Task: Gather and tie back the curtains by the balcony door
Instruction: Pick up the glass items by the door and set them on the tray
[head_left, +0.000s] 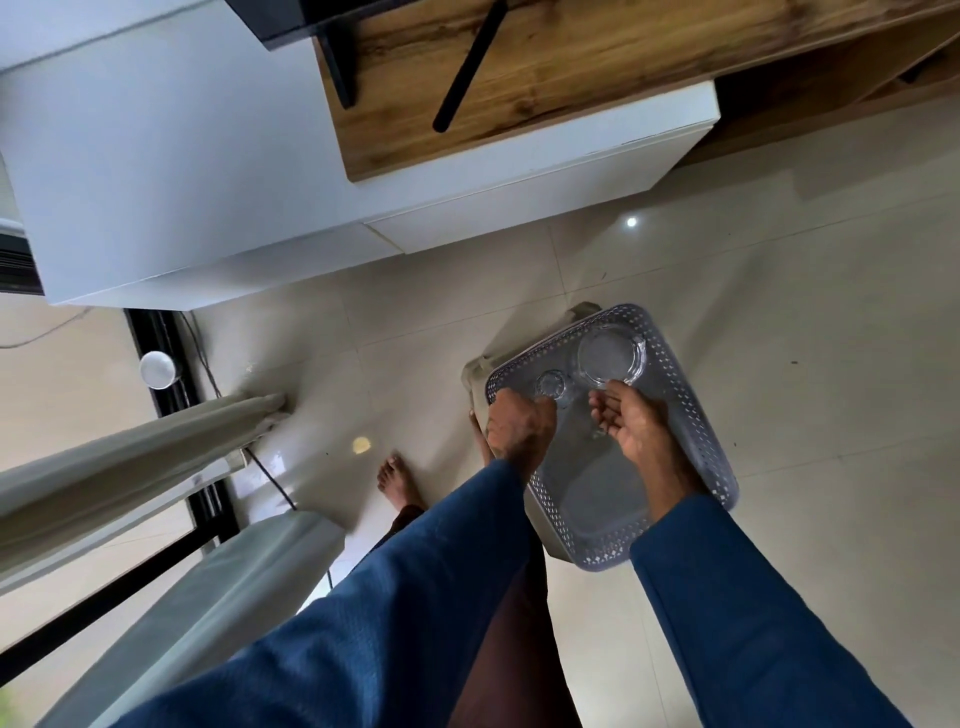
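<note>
The curtains (130, 457) hang at the left of the view beside the black-framed balcony door (166, 358), in two pale bunches that look drawn together. No tie is visible around either one, so the gathering may be partly done while the tying, by this view, is not. Both hands are well away from the fabric, over a perforated grey plastic tray (693, 415) that rests on a beige stool (475, 371) on the tiled floor (779, 312). The left hand (519, 428) is knuckles-up with its fingers curled down just beside a small glass piece (551, 384); I cannot tell whether it grips anything. The right hand (631, 423) lies palm-up with its fingers loosely curled, their tips at the rim of a round glass dish (612, 356); whether it holds something is also unclear. The person is probably fetching something from the tray.
</note>
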